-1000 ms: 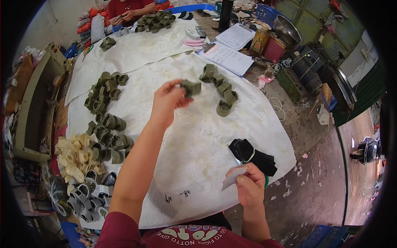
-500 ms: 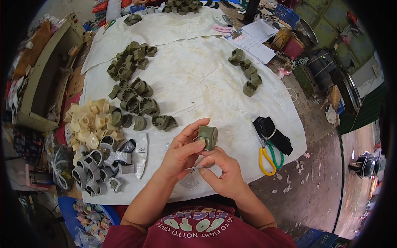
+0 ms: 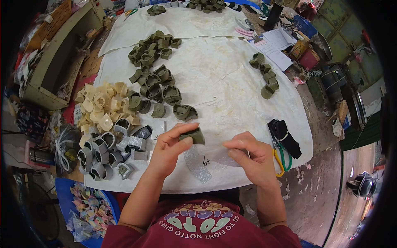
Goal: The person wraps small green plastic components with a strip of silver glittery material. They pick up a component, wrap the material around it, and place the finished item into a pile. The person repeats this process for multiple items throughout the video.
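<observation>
My left hand [image 3: 167, 151] holds an olive green hollow block, which looks like a shoe heel [image 3: 196, 136], between thumb and fingers above the near edge of the table. Off to its right, my right hand [image 3: 254, 157] is closed in a pinch on a silver glitter strip [image 3: 228, 160], partly hidden by the hand and blurred. Between the two hands a second, curved silver glitter strip [image 3: 197, 166] lies flat on the white cloth [image 3: 215, 111]. At the left, several heels wrapped in silver glitter [image 3: 98, 155] are piled up.
Beige heels [image 3: 103, 109] are heaped at the left, with loose green heels [image 3: 153, 84] beyond them. More green heels [image 3: 268, 78] stand at the right. Scissors [image 3: 282, 159] lie beside a black bundle [image 3: 285, 138]. A blue tub of scraps [image 3: 111, 196] sits below the table's left corner.
My hands have moved apart, the right one to the right with a glitter strip. The green heel is tilted and has moved slightly left. The view has shifted.
</observation>
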A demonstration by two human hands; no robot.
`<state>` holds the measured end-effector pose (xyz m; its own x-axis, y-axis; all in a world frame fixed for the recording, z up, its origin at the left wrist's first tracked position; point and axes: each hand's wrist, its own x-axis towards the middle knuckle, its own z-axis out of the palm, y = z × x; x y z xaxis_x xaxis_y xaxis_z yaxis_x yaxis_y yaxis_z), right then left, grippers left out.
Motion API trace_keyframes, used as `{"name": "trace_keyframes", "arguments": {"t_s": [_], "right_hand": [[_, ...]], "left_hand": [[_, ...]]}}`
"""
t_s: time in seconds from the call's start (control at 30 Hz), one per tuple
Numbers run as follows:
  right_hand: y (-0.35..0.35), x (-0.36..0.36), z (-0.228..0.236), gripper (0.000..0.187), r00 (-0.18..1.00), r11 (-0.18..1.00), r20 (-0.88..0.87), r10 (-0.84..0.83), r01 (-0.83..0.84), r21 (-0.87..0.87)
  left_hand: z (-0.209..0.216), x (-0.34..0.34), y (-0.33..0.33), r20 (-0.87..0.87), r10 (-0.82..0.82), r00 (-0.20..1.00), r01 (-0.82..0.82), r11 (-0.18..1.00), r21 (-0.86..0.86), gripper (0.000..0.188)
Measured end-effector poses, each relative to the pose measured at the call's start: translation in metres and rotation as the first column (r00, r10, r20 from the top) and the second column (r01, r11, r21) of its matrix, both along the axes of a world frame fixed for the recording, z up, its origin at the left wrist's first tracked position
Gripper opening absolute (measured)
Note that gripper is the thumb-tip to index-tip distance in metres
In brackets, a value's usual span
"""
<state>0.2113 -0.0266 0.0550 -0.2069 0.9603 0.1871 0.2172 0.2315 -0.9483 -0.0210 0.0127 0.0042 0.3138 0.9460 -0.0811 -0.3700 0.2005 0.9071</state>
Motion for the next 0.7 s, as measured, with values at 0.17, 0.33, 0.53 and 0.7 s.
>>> {"name": "trace_keyframes", "arguments": {"t_s": [0.17,0.33,0.53,0.7], "right_hand": [[0.005,-0.023,0.008,0.043,1.000,0.989,0.004,-0.006,0.006,-0.145],[0.013,-0.033,0.007,0.049,1.000,0.989,-0.020,0.016,-0.019,-0.144],[0.017,-0.035,0.006,0.049,0.997,0.989,-0.068,0.028,-0.038,-0.146],[0.016,-0.034,0.004,0.048,0.998,0.994,-0.055,0.001,-0.007,-0.113]], "left_hand": [[0.006,0.009,-0.009,-0.020,0.041,0.999,-0.038,0.989,0.140,0.047],[0.015,0.008,-0.015,-0.086,0.001,0.996,0.008,0.995,0.101,0.049],[0.016,0.006,-0.016,-0.222,0.007,0.975,0.036,0.982,0.187,0.056],[0.021,0.009,-0.017,-0.306,0.067,0.950,0.015,0.966,0.256,0.056]]}}
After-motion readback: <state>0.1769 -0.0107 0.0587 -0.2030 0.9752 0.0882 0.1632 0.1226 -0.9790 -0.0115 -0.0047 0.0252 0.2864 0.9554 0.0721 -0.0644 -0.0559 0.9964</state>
